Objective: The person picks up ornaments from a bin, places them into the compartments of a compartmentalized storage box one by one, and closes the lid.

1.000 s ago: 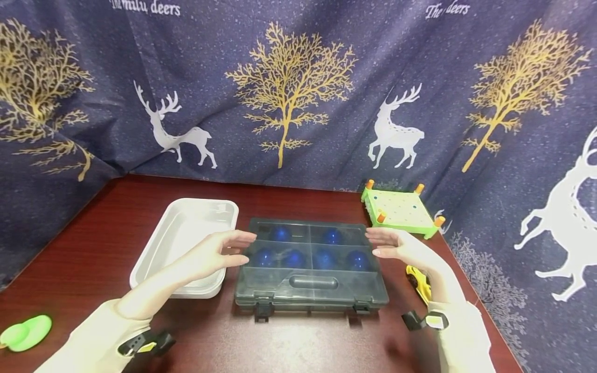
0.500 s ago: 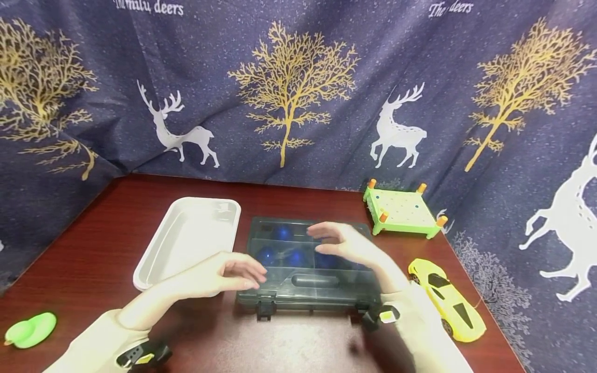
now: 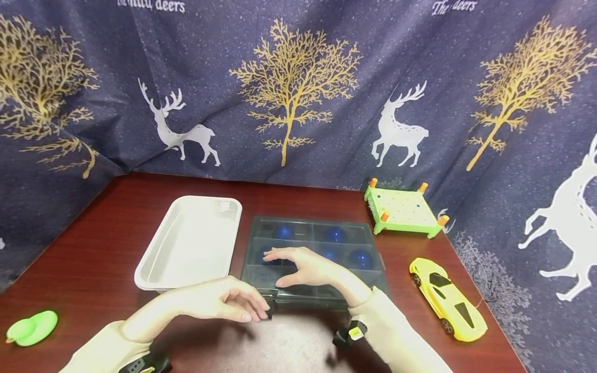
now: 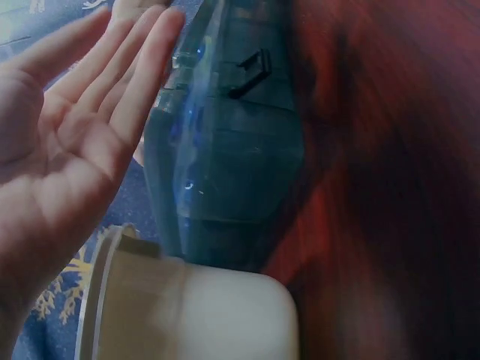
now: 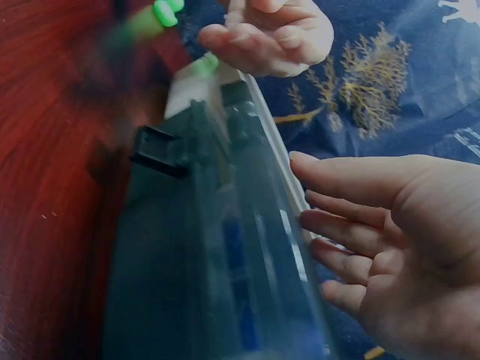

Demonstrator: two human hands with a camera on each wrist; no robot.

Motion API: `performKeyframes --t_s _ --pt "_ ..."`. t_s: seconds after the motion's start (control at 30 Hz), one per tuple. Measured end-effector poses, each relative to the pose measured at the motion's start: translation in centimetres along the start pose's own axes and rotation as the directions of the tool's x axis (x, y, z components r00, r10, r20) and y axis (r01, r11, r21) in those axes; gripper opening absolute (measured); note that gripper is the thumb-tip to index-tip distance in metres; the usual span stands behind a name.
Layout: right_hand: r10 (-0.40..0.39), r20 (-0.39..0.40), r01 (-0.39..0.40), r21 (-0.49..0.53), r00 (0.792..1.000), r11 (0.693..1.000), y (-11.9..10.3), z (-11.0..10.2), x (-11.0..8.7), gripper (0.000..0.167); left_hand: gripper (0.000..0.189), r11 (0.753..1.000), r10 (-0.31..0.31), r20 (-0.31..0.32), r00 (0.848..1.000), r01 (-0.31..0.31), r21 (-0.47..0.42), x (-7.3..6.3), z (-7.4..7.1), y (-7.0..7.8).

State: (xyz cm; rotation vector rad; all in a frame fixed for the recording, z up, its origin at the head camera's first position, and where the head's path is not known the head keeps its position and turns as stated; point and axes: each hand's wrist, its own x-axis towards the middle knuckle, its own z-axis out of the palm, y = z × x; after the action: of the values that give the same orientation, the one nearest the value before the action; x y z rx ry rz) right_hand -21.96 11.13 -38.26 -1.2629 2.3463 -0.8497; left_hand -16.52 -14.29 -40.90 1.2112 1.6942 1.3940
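A dark, see-through plastic case (image 3: 308,296) lies closed on the table, its lid showing several blue balls (image 3: 361,259) in divided compartments. My left hand (image 3: 216,300), fingers loosely bent, is beside the front left corner, close to a black latch (image 4: 253,73) that sticks out from the front side. Whether a fingertip touches that latch I cannot tell. Over the left half of the lid hovers my right hand (image 3: 308,267), palm down with fingers relaxed, holding nothing. In the right wrist view another black latch (image 5: 159,151) stands out from the case.
Left of the case stands a white tray (image 3: 191,243). A green toy duck (image 3: 32,327) is at the far left. On the right lie a yellow toy car (image 3: 448,300) and a green toy bed (image 3: 403,210) with orange posts. A patterned cloth hangs behind the table.
My right hand has moved left across the lid from the case's right side. My left hand has come down from the left edge toward the front corner. The yellow car is uncovered.
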Motion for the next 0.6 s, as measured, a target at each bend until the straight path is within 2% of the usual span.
performKeyframes --t_s 0.1,0.27,0.37,0.6 --pt "0.001 0.026 -0.001 0.005 1.000 1.000 -0.2 0.5 0.1 0.055 0.033 0.999 -0.031 0.082 0.996 0.034 -0.027 -0.3 0.1 -0.3" --pt "-0.020 0.052 0.023 -0.049 0.998 0.999 -0.1 1.0 0.3 0.054 0.038 0.990 -0.105 0.180 0.978 0.119 -0.071 -0.8 0.2 -1.1" --pt "-0.026 0.060 0.030 -0.074 0.998 0.997 -0.1 1.1 0.5 0.054 0.041 0.984 -0.137 0.199 0.970 0.157 -0.089 -1.1 0.3 -1.5" --pt "-0.019 0.065 0.025 -0.099 0.998 0.995 -0.2 1.2 0.7 0.055 0.044 0.976 -0.170 0.203 0.964 0.193 -0.102 -1.4 0.4 -2.4"
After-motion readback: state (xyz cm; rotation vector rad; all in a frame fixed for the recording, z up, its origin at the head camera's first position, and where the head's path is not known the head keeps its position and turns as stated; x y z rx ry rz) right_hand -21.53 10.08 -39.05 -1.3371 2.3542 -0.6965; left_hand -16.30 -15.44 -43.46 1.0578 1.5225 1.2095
